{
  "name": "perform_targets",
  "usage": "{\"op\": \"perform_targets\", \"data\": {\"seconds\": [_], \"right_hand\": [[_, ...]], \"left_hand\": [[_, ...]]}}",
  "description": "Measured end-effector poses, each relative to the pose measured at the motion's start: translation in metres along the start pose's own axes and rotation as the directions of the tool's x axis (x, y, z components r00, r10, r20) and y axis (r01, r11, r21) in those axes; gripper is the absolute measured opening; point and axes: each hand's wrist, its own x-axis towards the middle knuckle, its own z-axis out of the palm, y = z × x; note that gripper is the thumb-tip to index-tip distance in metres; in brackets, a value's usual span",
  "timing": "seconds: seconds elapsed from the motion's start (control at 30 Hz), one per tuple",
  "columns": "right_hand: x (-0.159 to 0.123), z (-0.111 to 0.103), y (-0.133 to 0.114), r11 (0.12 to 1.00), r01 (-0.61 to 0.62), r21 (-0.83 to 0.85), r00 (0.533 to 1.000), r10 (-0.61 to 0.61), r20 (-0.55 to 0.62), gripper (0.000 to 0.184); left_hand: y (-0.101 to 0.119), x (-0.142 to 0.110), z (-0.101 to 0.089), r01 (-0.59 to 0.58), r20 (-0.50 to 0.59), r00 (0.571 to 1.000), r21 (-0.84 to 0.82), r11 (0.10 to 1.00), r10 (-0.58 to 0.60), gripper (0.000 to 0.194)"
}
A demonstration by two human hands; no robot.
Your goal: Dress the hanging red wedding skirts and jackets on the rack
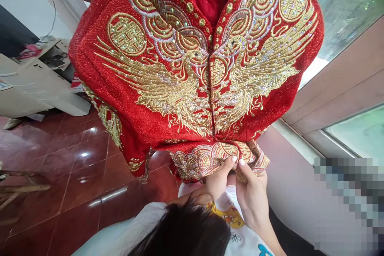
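A red glittery jacket point(144, 116) with gold embroidered birds, round medallions and small shiny stones fills the upper middle of the head view. Its lower edge carries a patterned embroidered band point(207, 156). My left hand point(217, 182) pinches this band near the front, thumb on top and fingers mostly hidden underneath. Right beside it, my right hand point(253, 194) is closed on the same band, its thumb almost touching the left thumb. A thin red cord point(240, 150) runs down from the front opening to between the thumbs; whether either hand grips it, I cannot tell.
To the left stands a white desk point(36, 84) with items on it, above a glossy red tiled floor point(78, 164). Part of a wooden stool point(24, 188) shows at the left edge. A framed window point(345, 12) and a pale wall point(288, 176) are on the right.
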Motion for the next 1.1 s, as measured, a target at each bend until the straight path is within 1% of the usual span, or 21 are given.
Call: {"op": "perform_targets", "data": {"seconds": [0.1, 0.17, 0.23, 0.33, 0.4, 0.47, 0.53, 0.63, 0.73, 0.8, 0.93, 1.0, 1.1], "right_hand": [[0.003, 0.002, -0.002, 1.000, -0.023, 0.009, 1.000, 0.023, 0.005, 0.064], [0.005, 0.005, -0.002, 1.000, -0.020, 0.016, 1.000, 0.020, 0.013, 0.062], [0.008, 0.006, 0.001, 0.999, -0.006, 0.037, 1.000, 0.006, 0.008, 0.062], [0.012, 0.005, 0.008, 0.999, 0.016, 0.031, 1.000, -0.016, 0.013, 0.061], [0.014, 0.002, 0.013, 0.999, 0.030, -0.032, 0.999, -0.029, 0.025, 0.058], [0.016, -0.003, 0.015, 0.992, 0.033, -0.125, 0.999, -0.032, 0.013, 0.055], [0.018, -0.007, 0.015, 0.980, 0.029, -0.197, 1.000, -0.031, -0.007, 0.051], [0.019, -0.011, 0.014, 0.976, 0.028, -0.215, 0.999, -0.023, 0.024, 0.049], [0.020, -0.013, 0.015, 0.980, 0.025, -0.198, 0.998, -0.012, 0.064, 0.050], [0.020, -0.014, 0.016, 0.982, 0.023, -0.190, 0.998, -0.010, 0.069, 0.051], [0.018, -0.012, 0.018, 0.988, 0.026, -0.150, 0.998, -0.017, 0.062, 0.050], [0.016, -0.011, 0.018, 0.993, 0.023, -0.118, 0.999, -0.017, 0.047, 0.049], [0.015, -0.010, 0.020, 0.995, 0.018, -0.096, 0.999, -0.014, 0.042, 0.049]], "left_hand": [[-0.004, 0.005, -0.009, -0.094, 0.045, 0.995, 0.173, 0.980, 0.087, 0.047], [-0.004, 0.007, -0.015, -0.118, 0.042, 0.993, 0.299, 0.947, 0.111, 0.042], [-0.003, 0.009, -0.019, -0.130, 0.031, 0.991, 0.370, 0.920, 0.128, 0.038], [0.000, 0.013, -0.022, -0.140, -0.032, 0.986, 0.392, 0.909, 0.165, 0.039], [0.003, 0.015, -0.024, -0.108, -0.093, 0.983, 0.408, 0.907, 0.158, 0.040], [0.007, 0.017, -0.026, -0.040, -0.126, 0.986, 0.443, 0.896, 0.107, 0.036], [0.012, 0.017, -0.028, 0.027, -0.134, 0.990, 0.479, 0.878, 0.043, 0.031], [0.016, 0.016, -0.029, 0.058, -0.152, 0.988, 0.501, 0.863, 0.022, 0.028], [0.017, 0.015, -0.029, 0.027, -0.153, 0.987, 0.494, 0.869, 0.056, 0.025], [0.018, 0.013, -0.028, 0.010, -0.141, 0.988, 0.484, 0.875, 0.066, 0.023], [0.023, 0.010, -0.024, 0.015, -0.097, 0.995, 0.467, 0.884, 0.034, 0.023], [0.025, 0.008, -0.023, 0.029, -0.081, 0.997, 0.489, 0.872, 0.013, 0.025], [0.027, 0.006, -0.025, 0.027, -0.083, 0.996, 0.545, 0.838, 0.021, 0.028]]}}
